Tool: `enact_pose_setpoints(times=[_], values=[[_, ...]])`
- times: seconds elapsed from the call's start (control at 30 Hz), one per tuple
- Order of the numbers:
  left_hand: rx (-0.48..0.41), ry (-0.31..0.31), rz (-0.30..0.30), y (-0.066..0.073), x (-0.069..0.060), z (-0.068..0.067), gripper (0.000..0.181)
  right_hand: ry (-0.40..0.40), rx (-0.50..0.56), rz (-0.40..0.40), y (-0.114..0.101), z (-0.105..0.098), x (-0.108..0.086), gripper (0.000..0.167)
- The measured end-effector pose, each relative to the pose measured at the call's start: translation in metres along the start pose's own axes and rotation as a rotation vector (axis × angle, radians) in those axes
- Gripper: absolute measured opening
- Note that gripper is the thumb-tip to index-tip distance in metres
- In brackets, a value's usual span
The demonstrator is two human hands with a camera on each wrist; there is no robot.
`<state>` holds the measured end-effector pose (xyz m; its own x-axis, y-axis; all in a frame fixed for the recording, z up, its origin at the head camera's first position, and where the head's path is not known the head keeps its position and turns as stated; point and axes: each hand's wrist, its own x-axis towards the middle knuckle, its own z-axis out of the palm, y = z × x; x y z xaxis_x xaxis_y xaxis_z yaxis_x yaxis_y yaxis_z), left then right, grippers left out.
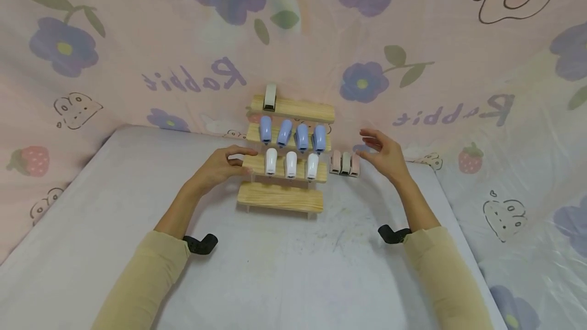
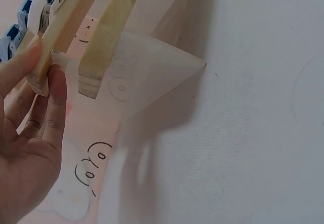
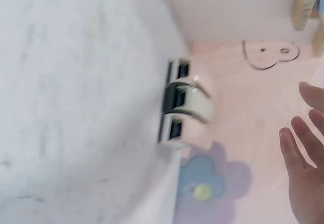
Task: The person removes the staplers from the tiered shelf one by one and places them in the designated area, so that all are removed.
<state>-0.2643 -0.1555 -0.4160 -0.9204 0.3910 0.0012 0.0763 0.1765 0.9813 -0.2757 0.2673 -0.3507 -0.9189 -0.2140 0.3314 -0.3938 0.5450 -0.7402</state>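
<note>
Rack point(image 1: 279, 197): Four tiers of pale wood rose in steps at the middle of the white table point(image 1: 293, 279), near the printed curtain point(image 1: 302, 50), with translucent side panels point(image 2: 157, 72) as supports.
Top tier point(image 1: 302, 110): One off-white stapler point(image 1: 270, 95) with a dark front stood toward its left end.
Second tier point(image 1: 253, 131): Four blue staplers point(image 1: 301, 136) stood in a row, spaced apart.
Third tier point(image 1: 302, 169): Three white staplers point(image 1: 291, 163) stood in a row, likewise spaced.
Bottom tier point(image 1: 257, 195): This board lay lowest and nearest the person.
Left hand point(image 1: 220, 167): It grasped the left end of the third tier, with the thumb above the board and fingers beneath, as the left wrist view showed.
Right hand point(image 1: 382, 157): It was released, its fingers loosely extended, near the three staplers on the table but apart from them.
Group beside the rack: Two pink staplers point(image 1: 336, 161) flanked a pale greenish stapler point(image 1: 346, 163), close together on the table just right of the rack; the right wrist view blurred their outlines.
Forearms: Cream sleeves point(image 1: 147, 269) covered both, and a black device point(image 1: 202, 244) projected at each wrist.
Curtain pattern: Purple flowers, strawberries, outlined rabbits and the mirrored word "Rabbit" covered the pink ground.
</note>
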Motion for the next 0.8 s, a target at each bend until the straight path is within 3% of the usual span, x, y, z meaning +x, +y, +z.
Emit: enact_pose_setpoints(times=[0.5,0.8], values=[[0.024,0.002,-0.012,0.000,0.001,0.000,0.051,-0.010,0.061,-0.152,-0.040,0.002,0.014,0.052],[0.030,0.007,-0.019,0.003,0.000,0.000,0.050,0.009,0.202,-0.221,-0.054,0.010,0.031,0.050]])
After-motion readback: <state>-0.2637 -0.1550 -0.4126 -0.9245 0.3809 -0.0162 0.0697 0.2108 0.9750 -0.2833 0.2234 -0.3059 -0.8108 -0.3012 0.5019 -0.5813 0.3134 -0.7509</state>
